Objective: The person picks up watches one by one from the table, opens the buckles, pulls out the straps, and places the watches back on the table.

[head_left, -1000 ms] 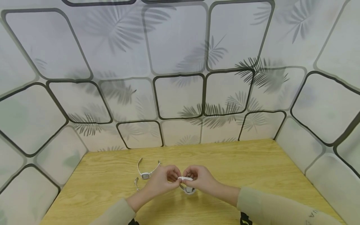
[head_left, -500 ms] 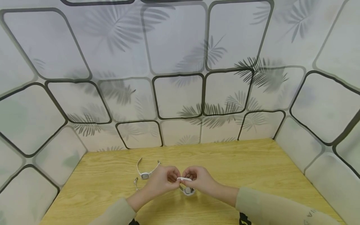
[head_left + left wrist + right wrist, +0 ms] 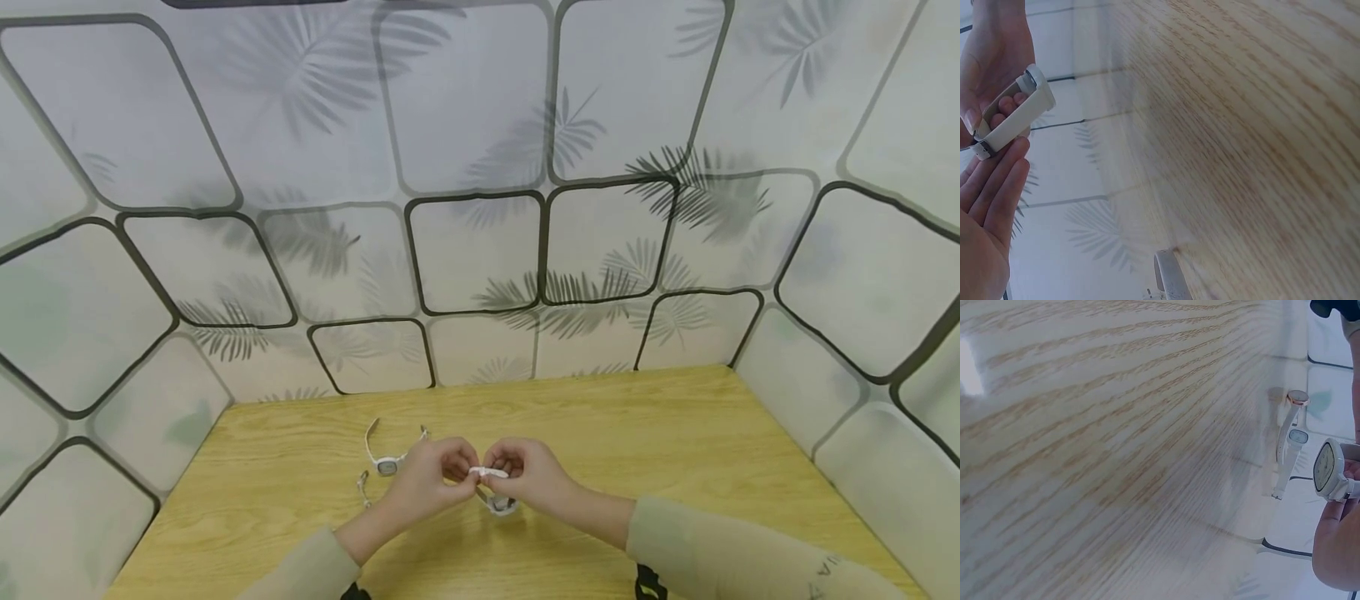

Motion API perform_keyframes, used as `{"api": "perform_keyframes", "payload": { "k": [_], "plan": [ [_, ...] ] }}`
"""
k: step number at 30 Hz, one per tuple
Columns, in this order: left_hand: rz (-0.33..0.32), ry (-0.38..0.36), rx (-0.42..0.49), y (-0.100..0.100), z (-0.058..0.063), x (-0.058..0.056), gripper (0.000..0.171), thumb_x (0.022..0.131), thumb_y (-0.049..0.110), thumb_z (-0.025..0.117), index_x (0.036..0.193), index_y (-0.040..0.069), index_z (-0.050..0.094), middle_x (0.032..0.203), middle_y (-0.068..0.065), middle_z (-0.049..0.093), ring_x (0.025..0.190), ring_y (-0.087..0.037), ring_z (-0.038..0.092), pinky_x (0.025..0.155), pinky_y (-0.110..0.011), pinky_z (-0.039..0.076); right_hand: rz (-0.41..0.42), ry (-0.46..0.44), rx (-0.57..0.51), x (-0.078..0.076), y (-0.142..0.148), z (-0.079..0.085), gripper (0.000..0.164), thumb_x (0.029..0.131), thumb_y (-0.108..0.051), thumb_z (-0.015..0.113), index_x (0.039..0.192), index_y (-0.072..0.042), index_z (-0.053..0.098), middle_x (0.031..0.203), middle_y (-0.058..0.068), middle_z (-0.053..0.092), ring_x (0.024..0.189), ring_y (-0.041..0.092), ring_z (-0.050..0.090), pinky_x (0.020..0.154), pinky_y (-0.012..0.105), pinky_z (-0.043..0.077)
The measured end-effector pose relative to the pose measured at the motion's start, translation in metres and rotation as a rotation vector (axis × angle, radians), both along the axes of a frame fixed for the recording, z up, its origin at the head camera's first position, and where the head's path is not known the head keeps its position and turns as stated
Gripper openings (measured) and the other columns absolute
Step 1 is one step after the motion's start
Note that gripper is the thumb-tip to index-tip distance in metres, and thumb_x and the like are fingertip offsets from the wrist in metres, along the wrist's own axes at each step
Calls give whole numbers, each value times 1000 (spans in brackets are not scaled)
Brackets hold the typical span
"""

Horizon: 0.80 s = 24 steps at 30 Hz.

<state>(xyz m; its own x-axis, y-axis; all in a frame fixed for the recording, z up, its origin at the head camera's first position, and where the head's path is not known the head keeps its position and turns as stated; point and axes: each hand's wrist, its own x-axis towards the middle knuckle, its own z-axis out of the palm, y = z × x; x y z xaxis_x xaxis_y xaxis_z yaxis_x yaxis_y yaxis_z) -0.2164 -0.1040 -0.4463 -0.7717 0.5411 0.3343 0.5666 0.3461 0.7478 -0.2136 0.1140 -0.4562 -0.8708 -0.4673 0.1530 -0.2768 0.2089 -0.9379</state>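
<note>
A white wristwatch hangs below both hands with its strap closed into a loop. Its round dial shows in the right wrist view. My left hand pinches the strap's end near the buckle between thumb and fingers. From the other side, my right hand pinches the white strap close to the left fingertips. In the left wrist view, fingers reach inside the strap loop. The fingers cover part of the buckle, so how far the strap is fastened cannot be told.
On the wooden table, a white watch with a rounded square face lies left of my left hand, its strap spread. Nearer me lies another watch, partly hidden by that hand. Patterned fabric walls enclose the table's back and sides.
Both hands keep their pinch on the watch strap at nearly the same spot. The hanging watch case turns slightly. The other watches stay where they were.
</note>
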Motion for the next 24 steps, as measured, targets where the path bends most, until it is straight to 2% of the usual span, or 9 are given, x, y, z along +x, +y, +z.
{"api": "perform_keyframes", "payload": {
  "k": [6,12,18,24],
  "plan": [
    [6,12,28,0,0,-1,12,89,-7,71,94,4,71,82,-10,80,75,-6,75,68,-21,64,-2,4,-13,0,-1,3,15,95,-4,75,102,8,70,90,9,71,74,1,61,64,14,52],
    [18,-23,40,1,1,-1,8,91,-4,72,94,4,71,83,-10,80,75,-5,75,68,-22,64,-9,3,-6,1,0,6,15,95,-5,75,102,7,70,90,10,71,73,2,61,64,15,52],
    [24,-45,-11,1,4,-2,7,92,0,73,94,6,72,85,-8,80,76,-4,74,71,-21,63,-6,5,-3,0,2,5,15,96,-5,75,102,7,70,89,10,71,73,2,61,64,15,53],
    [4,-44,-61,-1,6,-4,7,92,2,75,97,7,73,86,-6,80,77,-4,74,73,-19,63,-14,23,11,0,2,2,14,95,-5,76,99,7,70,86,8,70,70,0,59,62,14,52]
  ]
}}
